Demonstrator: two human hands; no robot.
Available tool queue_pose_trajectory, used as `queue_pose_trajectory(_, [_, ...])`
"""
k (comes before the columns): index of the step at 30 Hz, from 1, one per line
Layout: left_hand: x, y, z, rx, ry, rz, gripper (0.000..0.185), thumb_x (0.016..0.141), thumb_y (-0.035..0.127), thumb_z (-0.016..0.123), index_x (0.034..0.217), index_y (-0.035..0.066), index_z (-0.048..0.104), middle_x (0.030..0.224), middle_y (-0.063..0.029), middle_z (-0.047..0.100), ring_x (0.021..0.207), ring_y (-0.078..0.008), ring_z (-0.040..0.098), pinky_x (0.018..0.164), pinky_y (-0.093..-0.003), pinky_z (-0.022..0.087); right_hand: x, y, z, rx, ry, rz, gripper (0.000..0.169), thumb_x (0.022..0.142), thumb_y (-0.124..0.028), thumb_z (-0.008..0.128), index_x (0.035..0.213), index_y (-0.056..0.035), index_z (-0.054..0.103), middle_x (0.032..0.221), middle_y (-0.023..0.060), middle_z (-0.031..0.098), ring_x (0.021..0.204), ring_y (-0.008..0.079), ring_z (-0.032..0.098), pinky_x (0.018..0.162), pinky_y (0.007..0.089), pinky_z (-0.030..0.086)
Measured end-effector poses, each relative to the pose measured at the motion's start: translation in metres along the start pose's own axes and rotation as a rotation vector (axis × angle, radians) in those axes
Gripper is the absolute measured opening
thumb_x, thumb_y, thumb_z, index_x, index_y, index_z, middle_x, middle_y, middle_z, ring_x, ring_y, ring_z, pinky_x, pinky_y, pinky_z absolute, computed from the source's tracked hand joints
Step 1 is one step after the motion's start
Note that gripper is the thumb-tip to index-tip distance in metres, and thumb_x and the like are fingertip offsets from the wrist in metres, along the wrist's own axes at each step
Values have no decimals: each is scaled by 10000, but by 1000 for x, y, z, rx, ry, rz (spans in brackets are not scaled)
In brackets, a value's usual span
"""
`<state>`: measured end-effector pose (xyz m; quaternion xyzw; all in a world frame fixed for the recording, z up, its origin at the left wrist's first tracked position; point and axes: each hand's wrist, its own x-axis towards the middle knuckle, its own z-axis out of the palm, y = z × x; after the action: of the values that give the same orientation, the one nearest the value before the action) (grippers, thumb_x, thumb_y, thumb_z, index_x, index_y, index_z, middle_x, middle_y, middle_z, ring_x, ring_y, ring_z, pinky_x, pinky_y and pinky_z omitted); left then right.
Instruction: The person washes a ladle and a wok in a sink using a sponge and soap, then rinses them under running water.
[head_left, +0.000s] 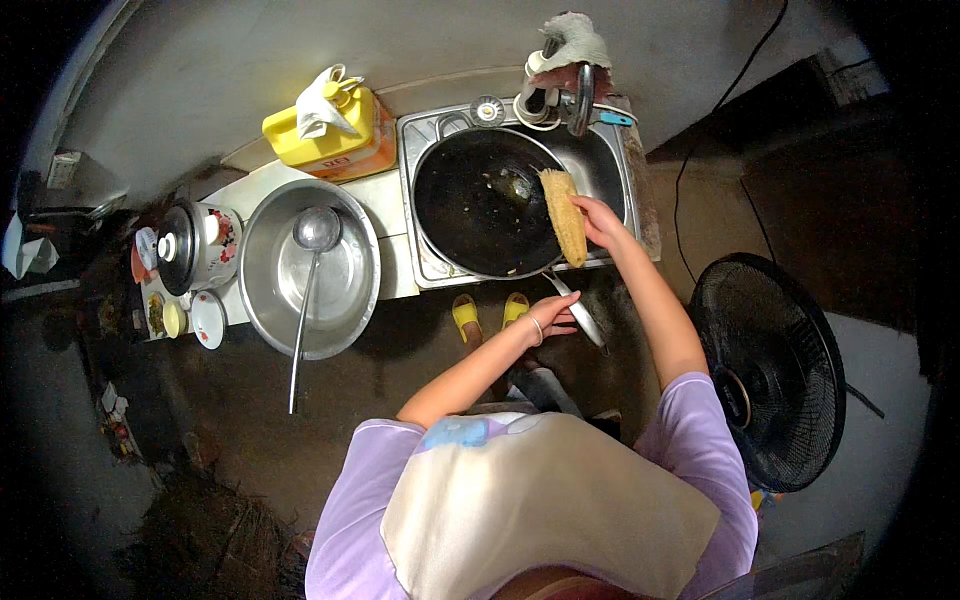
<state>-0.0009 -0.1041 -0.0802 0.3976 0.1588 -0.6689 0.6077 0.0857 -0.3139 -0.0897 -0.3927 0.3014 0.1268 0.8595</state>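
My right hand (598, 222) grips a dried loofah sponge (562, 215) over the right side of a large dark wok (472, 202). The wok sits on a stainless steel sink (604, 165), with a little liquid and small bits on its inner surface. Below its rim, my left hand (555, 316) is at the wok's metal handle (587, 322), thumb on the near side; whether the fingers close round it cannot be told. A faucet (582, 101) with a cloth draped on it stands behind the sink.
Left of the sink are a large metal basin (259, 300) holding a ladle (304, 300), a yellow jug (352, 142), a lidded pot (196, 244) and small bowls (208, 320). A sink strainer (487, 110) lies at the back rim. A black fan (772, 371) stands at right.
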Motion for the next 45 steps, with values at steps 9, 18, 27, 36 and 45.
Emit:
queue_pose_trajectory(9, [2,-22,37,-377,160,296,249,830,244,601,823,102,397,579,-14,441,530,-173,517,566,-344,525,-3,10,25,-148,58,-49,205,860,-157,543,1023,-35,524,918,75,591,810,161,587,708,286,491])
queue_pose_trajectory(18, [-52,-29,-10,-160,275,365,222,851,225,549,801,116,362,531,0,391,412,-128,425,378,-291,396,49,28,78,-468,47,-58,232,830,-184,573,986,-15,545,871,75,586,792,153,564,701,294,462])
queue_pose_trajectory(27, [-88,-22,-41,9,288,344,217,843,251,561,844,94,412,535,4,423,395,-118,431,363,-274,397,113,53,97,-857,40,-140,254,729,-109,599,953,10,590,868,129,608,795,218,588,726,318,444])
queue_pose_trajectory(36, [-79,-32,-41,-264,114,346,282,853,388,544,880,137,420,576,0,441,457,-121,440,401,-268,387,95,114,121,-1900,-337,-567,292,693,-199,618,972,-115,640,916,153,600,887,321,568,777,400,451])
queue_pose_trajectory(45, [-86,-33,-43,-168,199,359,302,858,420,522,888,154,383,576,16,413,425,-115,412,387,-271,370,129,24,114,-1881,309,-783,153,772,-122,522,910,-80,573,877,131,553,810,316,566,682,433,464])
